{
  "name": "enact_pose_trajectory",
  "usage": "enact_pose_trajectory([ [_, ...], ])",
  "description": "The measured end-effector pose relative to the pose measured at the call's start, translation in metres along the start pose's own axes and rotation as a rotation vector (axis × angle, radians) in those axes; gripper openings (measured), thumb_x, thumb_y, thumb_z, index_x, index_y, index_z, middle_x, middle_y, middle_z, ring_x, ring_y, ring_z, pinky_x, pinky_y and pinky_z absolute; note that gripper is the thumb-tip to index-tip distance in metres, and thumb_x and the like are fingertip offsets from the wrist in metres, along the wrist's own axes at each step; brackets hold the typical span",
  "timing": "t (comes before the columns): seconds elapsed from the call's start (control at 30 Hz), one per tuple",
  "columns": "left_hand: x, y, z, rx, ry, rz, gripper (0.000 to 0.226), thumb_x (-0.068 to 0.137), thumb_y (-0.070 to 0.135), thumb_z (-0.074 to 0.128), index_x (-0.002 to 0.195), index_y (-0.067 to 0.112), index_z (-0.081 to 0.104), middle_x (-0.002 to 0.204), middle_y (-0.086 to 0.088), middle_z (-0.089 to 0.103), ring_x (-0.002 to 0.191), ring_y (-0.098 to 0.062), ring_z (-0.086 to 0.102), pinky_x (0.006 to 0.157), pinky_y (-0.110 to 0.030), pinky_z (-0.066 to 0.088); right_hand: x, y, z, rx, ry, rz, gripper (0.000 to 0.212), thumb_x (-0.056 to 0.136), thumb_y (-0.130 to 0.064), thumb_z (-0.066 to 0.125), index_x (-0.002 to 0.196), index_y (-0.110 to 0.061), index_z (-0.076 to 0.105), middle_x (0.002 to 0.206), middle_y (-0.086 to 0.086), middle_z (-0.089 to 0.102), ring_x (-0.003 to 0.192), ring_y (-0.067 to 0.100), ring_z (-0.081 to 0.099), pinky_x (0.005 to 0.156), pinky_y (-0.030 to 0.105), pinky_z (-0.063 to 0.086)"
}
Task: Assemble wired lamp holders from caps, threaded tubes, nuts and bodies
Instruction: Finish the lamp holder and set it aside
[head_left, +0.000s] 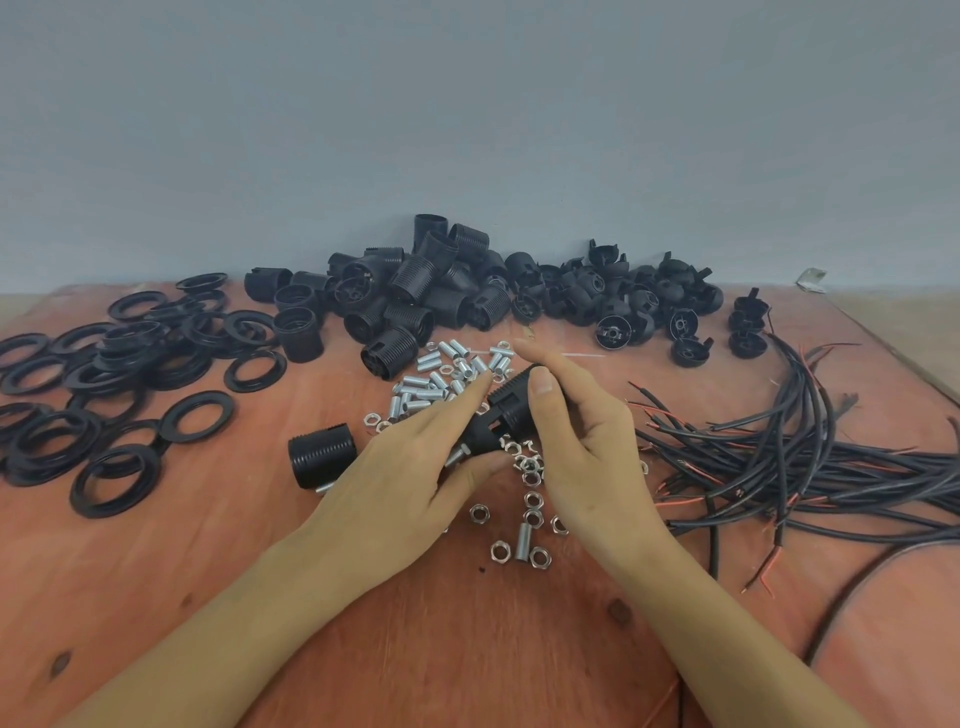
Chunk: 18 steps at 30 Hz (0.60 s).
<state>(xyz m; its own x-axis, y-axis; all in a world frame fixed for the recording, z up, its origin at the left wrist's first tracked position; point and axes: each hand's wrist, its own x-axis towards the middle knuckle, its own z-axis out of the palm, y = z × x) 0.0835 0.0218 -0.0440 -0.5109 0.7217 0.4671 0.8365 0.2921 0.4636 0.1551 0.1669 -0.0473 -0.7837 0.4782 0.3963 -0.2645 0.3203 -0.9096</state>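
Both hands hold one black lamp holder above the table's middle. My left hand grips its cap end, where a silver threaded tube sticks out. My right hand wraps the ribbed body end, thumb on top. Loose threaded tubes lie just behind the hands and hex nuts in front. A pile of black bodies sits at the back centre, black caps at the back right.
Black rings are spread over the left of the wooden table. One assembled holder lies left of my left hand. A bundle of black and red wires covers the right side. A grey wall stands behind.
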Motion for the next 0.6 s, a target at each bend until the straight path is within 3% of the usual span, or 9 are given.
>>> enact_pose_trajectory([
  [0.1,-0.0013,0.0029,-0.0011,0.033,-0.005,0.003,0.066,0.094,0.054,0.047,0.146,0.013,0.042,0.124,0.000,0.066,0.111,-0.012,0.061,0.093,-0.017,0.042,0.0010,0.0012,-0.0005,-0.001,-0.033,0.016,0.032,0.103,-0.026,0.045,0.129,-0.023,0.062,0.110,0.005,0.067,0.106,0.014,0.062,0.097,0.042,0.049],
  [0.17,-0.0019,0.0056,-0.0027,0.102,0.002,0.016,0.066,0.092,0.052,0.044,0.144,0.010,0.045,0.115,-0.003,0.069,0.101,-0.017,0.066,0.083,-0.025,0.049,0.0019,0.0009,-0.0005,0.009,-0.046,0.014,0.030,0.103,-0.024,0.046,0.127,-0.025,0.063,0.110,0.003,0.068,0.107,0.015,0.062,0.097,0.043,0.049],
  [0.27,-0.0025,0.0092,-0.0038,0.195,-0.005,0.048,0.065,0.091,0.045,0.045,0.140,0.002,0.048,0.099,-0.009,0.071,0.083,-0.024,0.070,0.065,-0.038,0.057,0.0001,0.0006,0.0000,-0.013,-0.065,-0.030,0.028,0.102,-0.023,0.048,0.121,-0.038,0.061,0.110,-0.008,0.067,0.109,0.006,0.060,0.096,0.026,0.047],
  [0.33,-0.0021,0.0104,-0.0039,0.220,-0.023,0.066,0.065,0.091,0.043,0.045,0.139,-0.001,0.048,0.094,-0.010,0.070,0.078,-0.025,0.070,0.060,-0.038,0.058,-0.0020,0.0013,0.0004,-0.053,-0.083,-0.034,0.029,0.101,-0.022,0.050,0.124,-0.034,0.062,0.108,-0.004,0.065,0.105,0.002,0.059,0.090,0.012,0.043],
  [0.43,0.0013,0.0090,-0.0050,0.166,-0.034,0.073,0.068,0.091,0.047,0.044,0.145,0.004,0.041,0.099,-0.006,0.069,0.083,-0.020,0.068,0.067,-0.033,0.053,-0.0014,0.0020,0.0000,-0.023,-0.061,-0.007,0.031,0.102,-0.024,0.047,0.128,-0.023,0.063,0.105,-0.002,0.067,0.104,0.005,0.061,0.093,0.019,0.046],
  [0.5,0.0037,0.0050,-0.0047,0.086,-0.031,0.062,0.069,0.092,0.050,0.045,0.148,0.010,0.037,0.105,-0.003,0.069,0.090,-0.015,0.065,0.074,-0.028,0.050,0.0011,0.0018,-0.0006,-0.006,-0.012,-0.015,0.033,0.103,-0.029,0.044,0.128,-0.020,0.064,0.110,-0.016,0.068,0.112,0.004,0.060,0.097,0.024,0.046],
  [0.6,0.0042,0.0006,-0.0029,0.027,-0.049,0.043,0.070,0.092,0.055,0.043,0.148,0.014,0.036,0.112,0.002,0.068,0.096,0.000,0.057,0.085,-0.011,0.042,0.0020,0.0024,-0.0021,-0.044,-0.010,-0.023,0.034,0.103,-0.031,0.044,0.125,-0.017,0.067,0.113,-0.019,0.067,0.114,0.001,0.059,0.097,0.020,0.044],
])
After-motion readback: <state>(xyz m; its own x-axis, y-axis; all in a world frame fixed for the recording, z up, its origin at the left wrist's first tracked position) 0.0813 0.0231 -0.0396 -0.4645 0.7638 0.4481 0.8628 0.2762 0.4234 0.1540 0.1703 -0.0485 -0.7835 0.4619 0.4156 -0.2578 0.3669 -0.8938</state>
